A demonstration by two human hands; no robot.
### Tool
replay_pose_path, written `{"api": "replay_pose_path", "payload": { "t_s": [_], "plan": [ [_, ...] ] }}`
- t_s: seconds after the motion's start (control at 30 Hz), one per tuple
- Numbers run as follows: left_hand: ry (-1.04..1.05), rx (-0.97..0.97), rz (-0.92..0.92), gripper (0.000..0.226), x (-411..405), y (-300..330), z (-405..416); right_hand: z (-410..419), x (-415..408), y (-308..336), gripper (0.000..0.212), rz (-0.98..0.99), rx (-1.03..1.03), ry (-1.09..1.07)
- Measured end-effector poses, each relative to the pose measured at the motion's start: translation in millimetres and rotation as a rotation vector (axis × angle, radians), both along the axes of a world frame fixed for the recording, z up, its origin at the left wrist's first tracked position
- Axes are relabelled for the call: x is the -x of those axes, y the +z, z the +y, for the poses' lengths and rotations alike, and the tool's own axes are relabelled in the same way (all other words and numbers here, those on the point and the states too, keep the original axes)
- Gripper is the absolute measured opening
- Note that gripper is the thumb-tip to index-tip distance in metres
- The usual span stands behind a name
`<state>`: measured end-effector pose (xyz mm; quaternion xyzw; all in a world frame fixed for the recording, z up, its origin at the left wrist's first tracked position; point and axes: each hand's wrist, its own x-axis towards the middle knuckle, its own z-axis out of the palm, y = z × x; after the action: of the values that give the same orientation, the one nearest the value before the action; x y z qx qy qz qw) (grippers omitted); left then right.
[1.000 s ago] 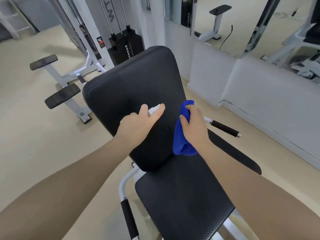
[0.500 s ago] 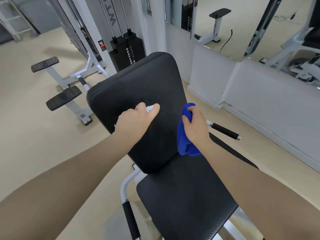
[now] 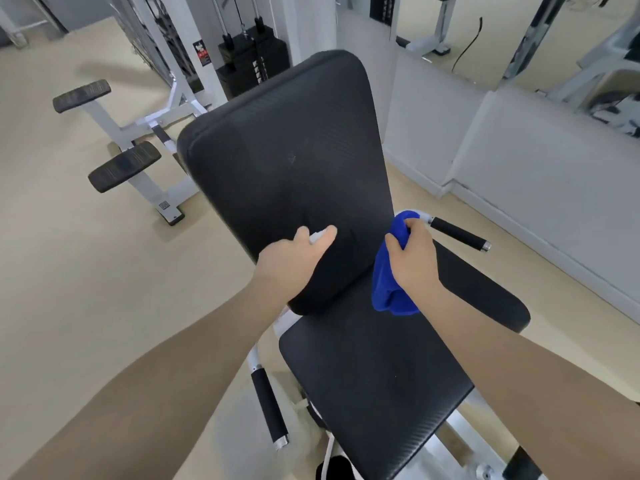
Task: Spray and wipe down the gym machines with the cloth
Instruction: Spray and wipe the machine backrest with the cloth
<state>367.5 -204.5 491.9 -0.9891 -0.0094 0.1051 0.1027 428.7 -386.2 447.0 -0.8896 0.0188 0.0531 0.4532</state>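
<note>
The left hand (image 3: 294,258) is curling its fingers tightly around a white spray bottle (image 3: 317,236), of which only the nozzle tip is showing between thumb and forefinger, aimed at the lower part of the black backrest pad (image 3: 291,168). The right hand (image 3: 412,261) is bunching the blue cloth (image 3: 389,289) in a closed fist at the pad's right edge, just near the black right handle grip (image 3: 459,233); the cloth is hanging down over the far edge of the seat pad (image 3: 374,382).

From here the risks look modest. With the nozzle sitting so close to the pad, a squeeze would probably pool liquid in one spot rather than mist the surface, and it could run down into the gap between backrest and seat. Because the bottle is mostly hidden in the fist, the aim is hard to judge, so spray could drift onto the floor (image 3: 86,271) at the left. The dangling cloth could also snag on the handle.

Compared with half a second ago, both hands are sitting lower against the backrest, whose far top edge is now filling more of the view; the grips look unchanged.
</note>
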Motion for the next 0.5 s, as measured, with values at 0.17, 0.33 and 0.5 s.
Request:
{"api": "replay_pose_path", "payload": {
  "t_s": [0.17,0.33,0.5],
  "plan": [
    [0.084,0.001,-0.368,0.085,-9.3,69.2,41.6,44.1,-16.9,46.6,0.036,-0.186,-0.014,0.074],
    [0.334,0.282,-0.570,0.055,-9.1,92.6,94.8,120.6,-30.7,90.3,0.044,-0.358,0.080,0.218],
    [0.477,0.758,-0.606,0.042,-11.2,74.0,131.6,168.0,-45.3,92.2,0.046,-0.359,0.067,0.063]
  ]
}}
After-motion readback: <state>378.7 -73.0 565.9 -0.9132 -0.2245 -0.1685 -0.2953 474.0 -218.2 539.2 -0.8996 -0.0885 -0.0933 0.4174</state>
